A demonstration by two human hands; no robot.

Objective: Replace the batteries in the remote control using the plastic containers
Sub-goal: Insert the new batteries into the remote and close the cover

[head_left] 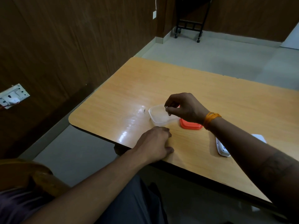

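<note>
Midway, by appearance: right hand [182, 106] hovered over open clear plastic container [159, 116], fingertips pinched on small metallic-tipped item, likely battery [166, 107]; too small to confirm. Left hand [156, 143] rested loosely curled on wooden table [210, 94] just near side of container, grasping nothing visible. Orange lid [191, 125] lay off, touching container's right side. White remote control [222, 147] lay further right, partly hidden by right forearm; compartment state unclear. Fitting batteries, closing up judged still to do.

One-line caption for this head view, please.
Right hand holds a battery over the open clear container; left hand rests on table.
</note>
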